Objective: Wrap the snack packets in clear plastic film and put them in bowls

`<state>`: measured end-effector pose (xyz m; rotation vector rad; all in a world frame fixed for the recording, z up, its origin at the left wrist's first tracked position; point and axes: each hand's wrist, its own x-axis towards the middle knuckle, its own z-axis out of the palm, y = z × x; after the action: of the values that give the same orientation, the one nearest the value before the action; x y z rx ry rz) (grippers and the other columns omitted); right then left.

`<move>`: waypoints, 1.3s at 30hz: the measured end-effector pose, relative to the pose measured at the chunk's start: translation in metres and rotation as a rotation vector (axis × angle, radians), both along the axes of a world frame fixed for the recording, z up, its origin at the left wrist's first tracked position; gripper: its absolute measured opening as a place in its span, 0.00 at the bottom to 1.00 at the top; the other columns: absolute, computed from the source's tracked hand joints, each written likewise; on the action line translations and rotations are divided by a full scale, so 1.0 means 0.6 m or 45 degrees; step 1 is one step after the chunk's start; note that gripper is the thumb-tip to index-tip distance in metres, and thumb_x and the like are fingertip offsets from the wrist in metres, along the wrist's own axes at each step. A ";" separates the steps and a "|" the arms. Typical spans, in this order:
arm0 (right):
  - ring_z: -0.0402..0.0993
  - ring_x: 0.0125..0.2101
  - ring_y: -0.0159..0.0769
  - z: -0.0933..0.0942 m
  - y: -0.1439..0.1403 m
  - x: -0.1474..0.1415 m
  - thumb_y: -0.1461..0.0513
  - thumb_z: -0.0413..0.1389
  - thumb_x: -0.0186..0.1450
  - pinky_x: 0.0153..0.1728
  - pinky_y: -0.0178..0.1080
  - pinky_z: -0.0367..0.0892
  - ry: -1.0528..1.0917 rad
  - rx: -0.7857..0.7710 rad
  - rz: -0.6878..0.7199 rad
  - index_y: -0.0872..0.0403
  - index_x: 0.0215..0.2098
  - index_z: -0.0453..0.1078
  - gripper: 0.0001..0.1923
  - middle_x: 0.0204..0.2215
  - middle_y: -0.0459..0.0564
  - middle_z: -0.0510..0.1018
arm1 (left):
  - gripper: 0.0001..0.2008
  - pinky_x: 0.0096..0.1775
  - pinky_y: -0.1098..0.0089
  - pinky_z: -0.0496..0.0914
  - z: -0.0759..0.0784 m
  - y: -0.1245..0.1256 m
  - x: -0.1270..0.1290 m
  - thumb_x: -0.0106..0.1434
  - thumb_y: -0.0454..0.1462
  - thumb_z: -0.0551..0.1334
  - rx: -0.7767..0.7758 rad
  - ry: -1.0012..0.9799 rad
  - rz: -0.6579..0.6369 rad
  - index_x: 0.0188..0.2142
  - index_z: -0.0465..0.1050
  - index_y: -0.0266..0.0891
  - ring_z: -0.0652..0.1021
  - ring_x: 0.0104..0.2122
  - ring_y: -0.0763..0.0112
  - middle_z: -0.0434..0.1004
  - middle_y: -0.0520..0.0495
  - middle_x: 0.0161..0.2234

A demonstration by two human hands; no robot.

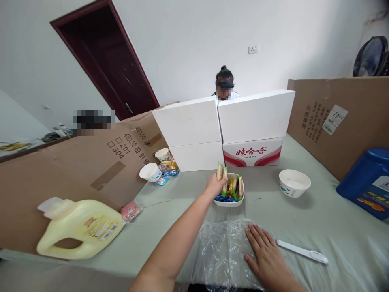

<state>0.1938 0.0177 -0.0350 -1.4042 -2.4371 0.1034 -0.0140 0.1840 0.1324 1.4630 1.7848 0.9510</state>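
Head view:
- L. hand [216, 184]: closed, thumb vs. fingers, on wrapped snack sticks [220, 172]; approx. two, held on end at L. rim of tub. Upright grip prob. keeps them clear of rim & other pkts.
- Tub, white, oblong [229, 204]: on tabletop, ahead of wearer, just short of white boxes. Contents: blue pkts [225, 199] lying low; green-ended pkts [240, 188] stood on R. side, so likely slotted to save room; gold-wrapped pcs. between.
- R. hand [269, 253]: open, palm down, nothing gripped; on edge of clear plastic film [223, 247], presumably steadying it or just resting.
- White slim-handled tool [302, 250], poss. cutter: just beside R. hand, untouched.

Surroundings:
- Paper bowl [294, 182], R. of tub, upright.
- Blue bottle [364, 186], far R.; yellow jug [82, 229] & pink pkt. [130, 211], L.
- 2 paper cups [150, 173], tipped, w/ misc. pkts., by L. cardboard panel [121, 170].

Obstructions: white boxes [188, 125] & red-printed carton [252, 153] block far side; co-worker [225, 88] behind. R. cardboard panel [349, 117] closes that side. Film covers near approach to tub.
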 end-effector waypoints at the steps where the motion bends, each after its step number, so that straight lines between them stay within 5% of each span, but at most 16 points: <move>1: 0.51 0.64 0.47 0.001 0.000 0.000 0.44 0.42 0.68 0.61 0.51 0.48 -0.001 -0.002 0.002 0.52 0.67 0.51 0.34 0.66 0.52 0.53 | 0.22 0.49 0.62 0.67 -0.001 0.014 0.014 0.52 0.41 0.68 -0.046 0.103 -0.010 0.46 0.70 0.36 0.75 0.48 0.53 0.78 0.39 0.45; 7: 0.52 0.64 0.47 0.012 0.001 0.001 0.44 0.42 0.68 0.61 0.52 0.50 -0.013 -0.048 0.001 0.52 0.66 0.52 0.34 0.65 0.52 0.54 | 0.25 0.52 0.58 0.63 -0.016 0.033 0.060 0.55 0.39 0.65 -0.167 0.637 -0.121 0.51 0.67 0.33 0.72 0.53 0.49 0.75 0.30 0.48; 14: 0.51 0.64 0.46 0.020 -0.002 0.000 0.44 0.42 0.68 0.61 0.52 0.49 -0.017 -0.076 -0.017 0.52 0.66 0.52 0.34 0.66 0.52 0.53 | 0.18 0.46 0.63 0.67 -0.012 0.033 0.038 0.65 0.46 0.54 -0.216 0.835 -0.278 0.42 0.75 0.35 0.77 0.46 0.53 0.78 0.34 0.44; 17: 0.51 0.64 0.46 0.027 -0.002 -0.001 0.44 0.41 0.68 0.61 0.52 0.49 -0.030 -0.101 -0.010 0.53 0.66 0.53 0.35 0.65 0.53 0.54 | 0.23 0.48 0.63 0.66 -0.001 0.004 0.029 0.68 0.48 0.48 -0.140 0.847 -0.233 0.47 0.72 0.34 0.75 0.49 0.54 0.76 0.34 0.47; 20: 0.51 0.64 0.46 0.029 -0.001 -0.001 0.44 0.41 0.68 0.61 0.51 0.49 -0.043 -0.105 -0.012 0.54 0.66 0.54 0.35 0.66 0.54 0.54 | 0.23 0.54 0.60 0.61 -0.008 -0.067 0.021 0.71 0.44 0.43 0.124 0.845 -0.157 0.54 0.66 0.35 0.68 0.56 0.55 0.69 0.34 0.54; 23: 0.48 0.65 0.48 0.028 -0.004 0.000 0.44 0.43 0.67 0.60 0.51 0.49 -0.039 -0.038 -0.045 0.53 0.65 0.56 0.34 0.66 0.55 0.53 | 0.18 0.49 0.63 0.65 -0.054 -0.166 0.009 0.69 0.39 0.46 0.493 0.780 -0.491 0.44 0.72 0.37 0.74 0.46 0.60 0.75 0.39 0.42; 26: 0.48 0.64 0.53 0.042 -0.012 -0.001 0.46 0.48 0.66 0.59 0.55 0.48 -0.002 0.091 -0.103 0.52 0.62 0.61 0.31 0.65 0.56 0.56 | 0.14 0.48 0.61 0.67 -0.125 -0.254 -0.004 0.66 0.37 0.51 0.498 0.799 -0.962 0.42 0.74 0.39 0.74 0.44 0.60 0.77 0.41 0.40; 30: 0.66 0.53 0.49 0.103 -0.027 -0.016 0.54 0.47 0.68 0.55 0.53 0.54 0.086 0.090 -0.051 0.51 0.52 0.69 0.19 0.52 0.56 0.73 | 0.26 0.60 0.48 0.53 -0.187 -0.306 -0.023 0.64 0.43 0.57 0.323 0.894 -0.845 0.61 0.60 0.42 0.58 0.63 0.50 0.58 0.41 0.64; 34: 0.74 0.42 0.40 0.162 -0.029 -0.043 0.64 0.47 0.67 0.42 0.40 0.66 0.020 -0.280 0.097 0.51 0.47 0.70 0.14 0.42 0.53 0.77 | 0.37 0.61 0.43 0.48 -0.172 -0.300 -0.036 0.60 0.53 0.59 0.132 0.934 -0.808 0.65 0.52 0.45 0.49 0.65 0.43 0.47 0.42 0.68; 36: 0.76 0.38 0.39 0.173 -0.024 -0.052 0.66 0.49 0.64 0.36 0.37 0.67 -0.124 -0.421 0.064 0.53 0.43 0.71 0.12 0.39 0.53 0.78 | 0.37 0.59 0.44 0.53 -0.150 -0.288 -0.038 0.58 0.54 0.61 0.094 0.951 -0.784 0.63 0.58 0.44 0.55 0.63 0.42 0.53 0.41 0.65; 39: 0.77 0.35 0.42 0.175 -0.014 -0.062 0.66 0.51 0.63 0.34 0.39 0.67 -0.258 -0.454 0.040 0.55 0.41 0.72 0.10 0.36 0.54 0.79 | 0.22 0.54 0.51 0.60 -0.127 -0.262 -0.035 0.63 0.45 0.60 0.123 0.981 -0.720 0.54 0.68 0.42 0.68 0.54 0.50 0.71 0.40 0.54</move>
<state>0.1564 0.0096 0.0699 -1.5883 -2.7079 0.4434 -0.0348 0.0265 0.0560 2.4386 1.6265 0.1765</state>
